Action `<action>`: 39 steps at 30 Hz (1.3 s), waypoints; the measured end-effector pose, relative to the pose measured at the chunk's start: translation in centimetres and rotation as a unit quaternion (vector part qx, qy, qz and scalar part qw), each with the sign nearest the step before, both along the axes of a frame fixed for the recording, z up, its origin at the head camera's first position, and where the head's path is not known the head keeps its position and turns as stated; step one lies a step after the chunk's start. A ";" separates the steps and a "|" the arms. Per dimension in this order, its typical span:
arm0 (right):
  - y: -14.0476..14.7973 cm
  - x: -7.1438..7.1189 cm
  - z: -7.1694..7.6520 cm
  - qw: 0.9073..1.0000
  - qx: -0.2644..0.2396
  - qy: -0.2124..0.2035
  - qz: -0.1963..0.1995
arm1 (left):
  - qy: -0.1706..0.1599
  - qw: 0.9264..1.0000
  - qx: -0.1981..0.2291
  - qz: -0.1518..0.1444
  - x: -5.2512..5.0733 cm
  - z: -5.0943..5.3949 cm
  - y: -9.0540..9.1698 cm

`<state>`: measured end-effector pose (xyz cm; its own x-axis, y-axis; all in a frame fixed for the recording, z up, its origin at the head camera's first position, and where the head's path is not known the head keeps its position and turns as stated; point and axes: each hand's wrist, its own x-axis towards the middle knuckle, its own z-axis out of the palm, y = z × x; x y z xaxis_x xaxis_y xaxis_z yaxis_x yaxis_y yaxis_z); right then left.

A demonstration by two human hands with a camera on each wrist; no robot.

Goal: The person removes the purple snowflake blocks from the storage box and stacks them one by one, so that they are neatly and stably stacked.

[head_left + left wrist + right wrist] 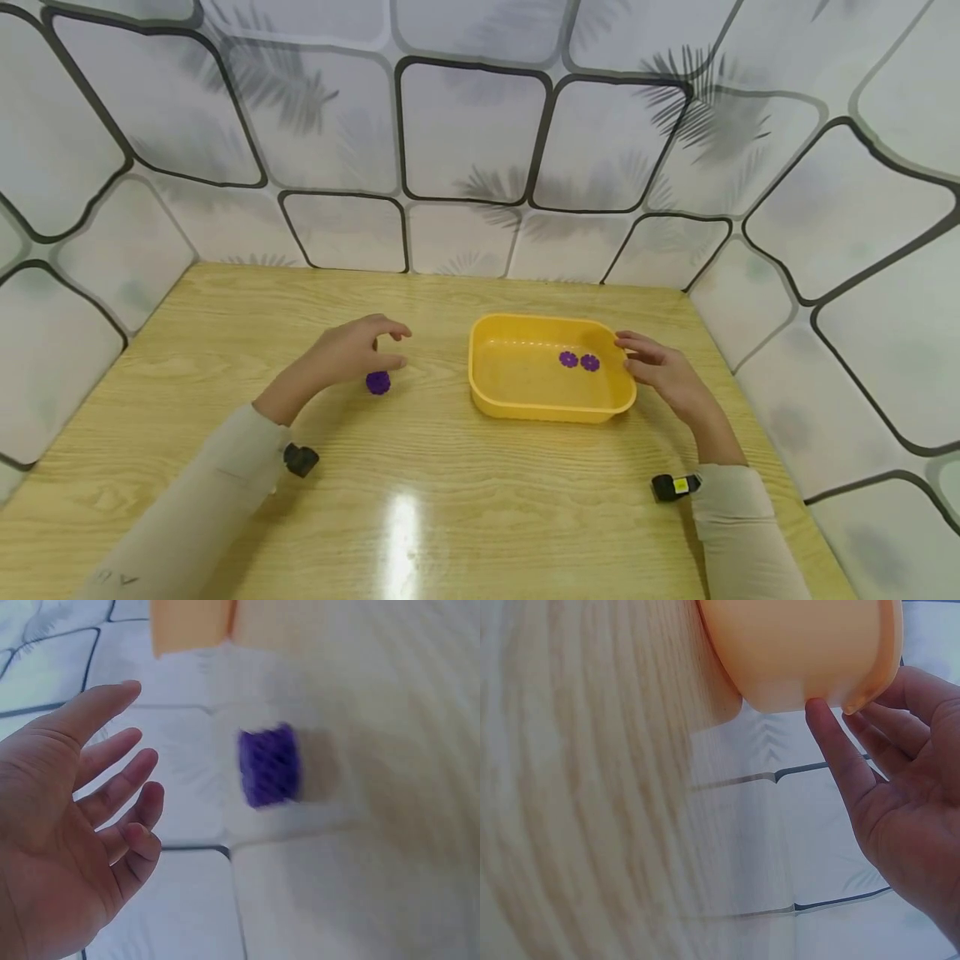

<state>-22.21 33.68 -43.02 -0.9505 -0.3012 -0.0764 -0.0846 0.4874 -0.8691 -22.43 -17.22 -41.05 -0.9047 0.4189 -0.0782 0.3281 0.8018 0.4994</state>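
My left hand (348,348) is held over the table with its thumb and fingers apart and nothing between them. Just below it stands a short purple stack (378,382) with a ridged, lattice-like side; in the left wrist view the stack (270,766) is apart from the hand (67,817) and slightly blurred. My right hand (671,379) rests its fingertips at the right end of the yellow plastic tub (551,412). In the right wrist view, the thumb (832,742) touches the tub's outer wall, with other fingers by the rim, partly hidden. Two purple flower-shaped discs (579,361) lie inside the tub.
The wood-grain table (480,508) meets a patterned wall covering (472,133) at the back and on both sides. The right hand is near the right side wall. Small black wrist devices (301,459) sit at both cuffs.
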 end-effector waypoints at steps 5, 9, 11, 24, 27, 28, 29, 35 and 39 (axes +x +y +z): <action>0.1 0.0 0.0 1.000 0.001 0.002 0.001 | 0.021 0.999 0.011 -0.029 -1.4 2.3 3.7; 0.1 0.0 0.0 1.000 0.004 0.004 0.002 | 0.035 0.997 0.013 -0.066 -2.5 3.2 7.2; 0.0 0.0 0.0 1.000 0.004 0.003 0.001 | 0.035 0.996 0.010 -0.085 -3.1 3.3 9.1; 0.0 -0.1 -0.1 1.000 -0.001 0.004 -0.001 | 0.010 0.985 -0.005 -0.171 -5.3 0.9 19.5; 0.0 -0.1 0.0 1.000 -0.002 0.003 0.000 | -0.001 0.984 -0.015 -0.176 -5.3 0.0 21.1; 0.0 -0.1 0.0 1.000 -0.003 0.003 0.000 | -0.003 0.984 -0.020 -0.178 -5.3 -0.3 21.6; 0.0 0.0 0.1 1.000 -0.003 0.003 0.000 | -0.003 0.983 -0.023 -0.181 -5.3 -0.7 22.1; 0.0 0.0 0.1 1.000 -0.011 0.001 0.000 | 0.018 0.982 -0.058 -0.182 -5.5 -2.3 24.2; -0.1 -0.1 0.1 1.000 -0.006 0.004 0.001 | 0.023 0.980 -0.063 -0.185 -5.7 -2.9 24.7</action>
<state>-22.27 33.58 -42.97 -0.9504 -0.3044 -0.0644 -0.0932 0.4759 -0.8745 -28.18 7.47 -43.97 -0.6957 0.7092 -0.1141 0.6283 0.6777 0.3819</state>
